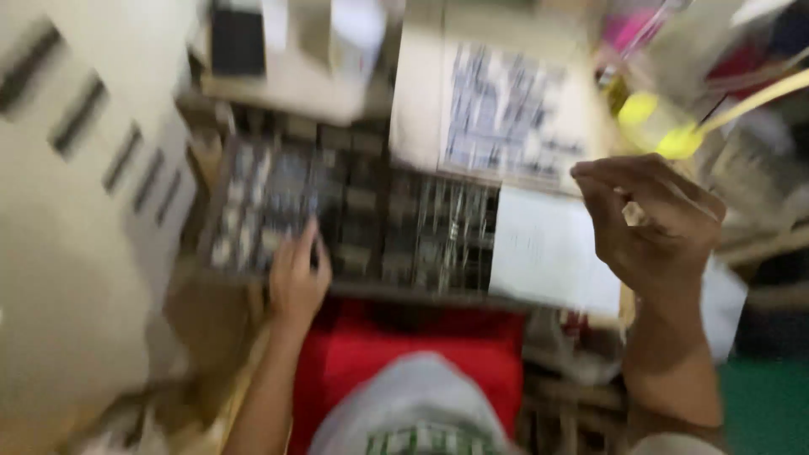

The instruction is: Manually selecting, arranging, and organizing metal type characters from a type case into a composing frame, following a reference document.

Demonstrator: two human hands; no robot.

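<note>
My left hand (297, 278) lies flat, fingers together, on the near edge of the tray (354, 211) to steady it. My right hand (653, 223) hovers curled, holding nothing I can make out, beside the white sheet (548, 253).

tray contents (354, 211) blurred, right hand (653, 219) smeared

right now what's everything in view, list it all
compartment tray: one, dark, many small slots, centre, blurred
white sheet: one, right end of tray
printed card: one, pale, dark print, above tray
yellow object: one, upper right, too blurred to name
red cloth: one, below tray
pale cabinet: one, dark slots, left
left hand: fingers on tray's front edge
right hand: raised right of sheet, fingers curled; grip unclear
</note>
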